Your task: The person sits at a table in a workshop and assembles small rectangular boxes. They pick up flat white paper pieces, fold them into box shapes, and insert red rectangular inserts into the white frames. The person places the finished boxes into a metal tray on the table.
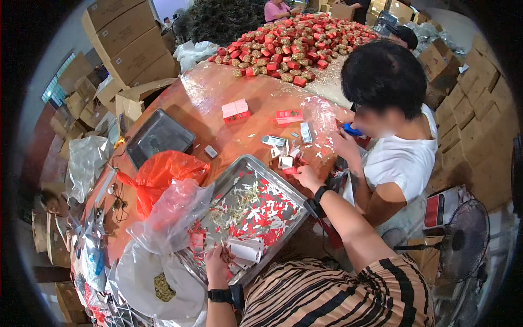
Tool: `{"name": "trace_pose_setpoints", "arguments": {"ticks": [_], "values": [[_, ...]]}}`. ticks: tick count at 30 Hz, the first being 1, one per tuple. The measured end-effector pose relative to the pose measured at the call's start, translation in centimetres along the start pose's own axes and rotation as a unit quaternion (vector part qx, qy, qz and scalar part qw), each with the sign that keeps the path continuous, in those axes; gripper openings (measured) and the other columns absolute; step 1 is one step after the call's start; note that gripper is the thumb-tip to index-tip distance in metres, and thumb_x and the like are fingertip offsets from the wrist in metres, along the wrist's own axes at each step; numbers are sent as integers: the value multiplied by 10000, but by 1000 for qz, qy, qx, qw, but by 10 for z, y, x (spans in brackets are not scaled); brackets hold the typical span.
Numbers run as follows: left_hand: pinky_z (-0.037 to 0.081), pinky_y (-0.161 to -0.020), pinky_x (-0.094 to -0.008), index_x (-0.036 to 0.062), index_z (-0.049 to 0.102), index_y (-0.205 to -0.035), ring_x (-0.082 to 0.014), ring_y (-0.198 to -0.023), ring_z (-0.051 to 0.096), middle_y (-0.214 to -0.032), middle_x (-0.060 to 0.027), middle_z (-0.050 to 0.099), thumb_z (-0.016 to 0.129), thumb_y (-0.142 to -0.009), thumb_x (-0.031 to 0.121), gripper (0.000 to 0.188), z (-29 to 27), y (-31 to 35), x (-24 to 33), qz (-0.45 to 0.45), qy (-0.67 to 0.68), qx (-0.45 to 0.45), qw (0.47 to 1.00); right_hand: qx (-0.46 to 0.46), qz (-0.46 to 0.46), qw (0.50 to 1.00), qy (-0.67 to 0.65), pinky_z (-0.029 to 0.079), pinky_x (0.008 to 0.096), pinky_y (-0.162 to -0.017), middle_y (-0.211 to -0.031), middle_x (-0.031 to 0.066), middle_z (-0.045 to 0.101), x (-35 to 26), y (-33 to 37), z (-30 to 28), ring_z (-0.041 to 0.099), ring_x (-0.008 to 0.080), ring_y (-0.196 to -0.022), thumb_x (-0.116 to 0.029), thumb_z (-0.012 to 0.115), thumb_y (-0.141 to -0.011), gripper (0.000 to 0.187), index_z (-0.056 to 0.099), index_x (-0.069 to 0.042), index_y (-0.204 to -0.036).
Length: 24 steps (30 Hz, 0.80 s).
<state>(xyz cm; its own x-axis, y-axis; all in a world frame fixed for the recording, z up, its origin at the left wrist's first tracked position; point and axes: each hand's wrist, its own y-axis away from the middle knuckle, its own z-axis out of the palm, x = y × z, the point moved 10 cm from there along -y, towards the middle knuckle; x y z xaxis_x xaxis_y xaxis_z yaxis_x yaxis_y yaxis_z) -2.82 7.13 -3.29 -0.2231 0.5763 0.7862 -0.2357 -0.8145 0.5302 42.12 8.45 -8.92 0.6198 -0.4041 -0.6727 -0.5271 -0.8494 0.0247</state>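
1. In the near part of the metal tray point(278, 180), a stack of white cards point(246, 250) is lying beside your left hand point(217, 262), among red and white paper scraps point(267, 218)
2. Your left hand is curling its fingers in at the left end of that stack; whether it is gripping a card, you cannot tell from here
3. Beyond the tray, on the desk point(234, 139), your right hand point(309, 180) is reaching to a small red piece point(290, 170), its fingers sitting close together; how firmly they are pressing is not showing
4. Just beyond that red piece, a cluster of small white pieces point(285, 162) is resting on the desk
5. The cards are looking light, thin and fairly stiff, so they are probably bending or creasing under a hard squeeze and sliding over one another if pushed flat; pinching them by their edges, near one end, is likely giving the surest hold
6. The red piece is looking light too, so a gentle fingertip pinch at its sides is probably serving best
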Motion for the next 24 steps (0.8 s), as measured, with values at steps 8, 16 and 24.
{"name": "trace_pose_setpoints", "arguments": {"ticks": [8,16,24], "values": [[508,-581,-363,-63,554,-926,-204,-625,568,-730,-102,572,448,-887,104,202,-1,8,-6,-29,36,8,999,-64,106,980,-158,400,285,-349,-599,83,565,-11,-45,2,568,163,-441,-133,641,-757,180,557,24,-782],[514,-707,-358,-71,543,-1013,-232,-764,601,-850,-145,600,435,-910,138,257,28,-1,-6,-63,100,-26,993,142,-157,977,25,447,380,-756,-1019,189,501,-97,20,-67,531,350,-926,-70,623,-734,305,545,-2,-1021],[509,-740,-364,-49,549,-1005,-231,-783,609,-890,-130,610,448,-909,140,235,70,-15,-7,-54,53,-109,991,-229,-238,916,-230,461,292,-600,-760,111,590,-242,131,31,589,197,-677,-246,635,-793,252,638,-18,-900]]}}
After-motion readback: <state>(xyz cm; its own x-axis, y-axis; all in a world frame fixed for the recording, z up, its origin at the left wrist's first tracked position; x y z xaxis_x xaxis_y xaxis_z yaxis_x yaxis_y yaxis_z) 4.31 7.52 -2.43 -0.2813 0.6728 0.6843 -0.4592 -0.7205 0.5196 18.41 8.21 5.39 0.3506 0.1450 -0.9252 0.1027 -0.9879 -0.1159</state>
